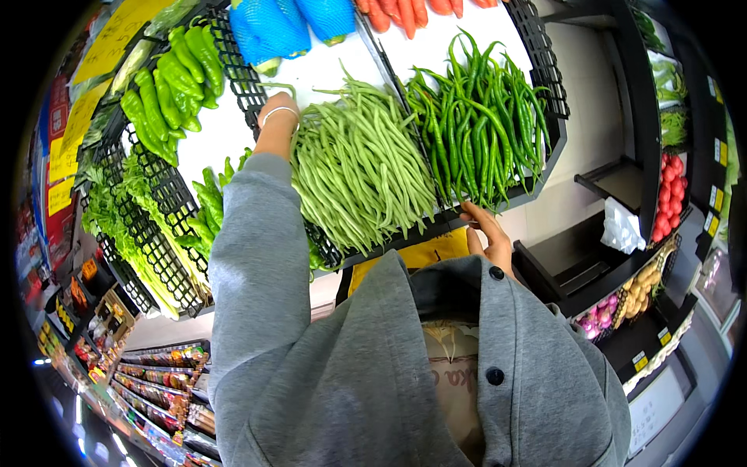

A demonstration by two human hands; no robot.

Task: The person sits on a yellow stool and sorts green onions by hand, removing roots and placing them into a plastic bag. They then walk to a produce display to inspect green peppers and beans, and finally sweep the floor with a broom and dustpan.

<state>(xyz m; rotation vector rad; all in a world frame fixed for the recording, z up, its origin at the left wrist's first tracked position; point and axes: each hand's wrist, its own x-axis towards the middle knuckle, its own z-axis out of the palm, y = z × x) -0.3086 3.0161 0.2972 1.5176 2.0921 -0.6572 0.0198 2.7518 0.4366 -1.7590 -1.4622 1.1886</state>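
Observation:
My left hand (279,108), with a band around its wrist, is at the far left corner of the green bean section. A single bent green bean (287,87) sticks out past its fingers, which seem to pinch it. Close to that hand's right side lies a wide pile of long green beans (362,169). My right hand (491,238) is at the front rim (402,240) of the display, fingers apart and holding nothing visible. Its fingertips are just below the tips of the long green chili peppers (478,128).
Black plastic grid dividers (236,76) separate the sections. Blue-netted produce (274,29) and carrots (402,11) lie at the back. Larger green peppers (175,82) and leafy celery (140,233) are on the left. Shelves on the right carry tomatoes (670,198) and a plastic bag (621,227).

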